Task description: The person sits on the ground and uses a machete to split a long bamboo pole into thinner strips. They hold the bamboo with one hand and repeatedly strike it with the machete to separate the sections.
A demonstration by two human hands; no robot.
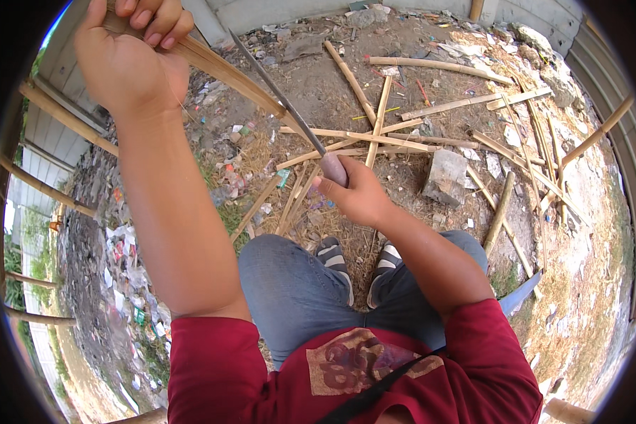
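Tan, streaked bamboo point(226, 69) is clasped by the left grip point(136, 67), a dark-bladed knife point(287, 106) by the right grip point(362, 195).

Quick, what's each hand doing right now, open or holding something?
Left hand: closed, holding a long, flat, tan bamboo strip.
Right hand: closed, holding a long, dark-bladed, pinkish-handled knife.

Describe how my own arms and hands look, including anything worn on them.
Your left hand and right hand are both ungloved, with bare wrists and forearms. The left sleeve and right sleeve are short, dark red and plain. No cuff or band shows below either sleeve.
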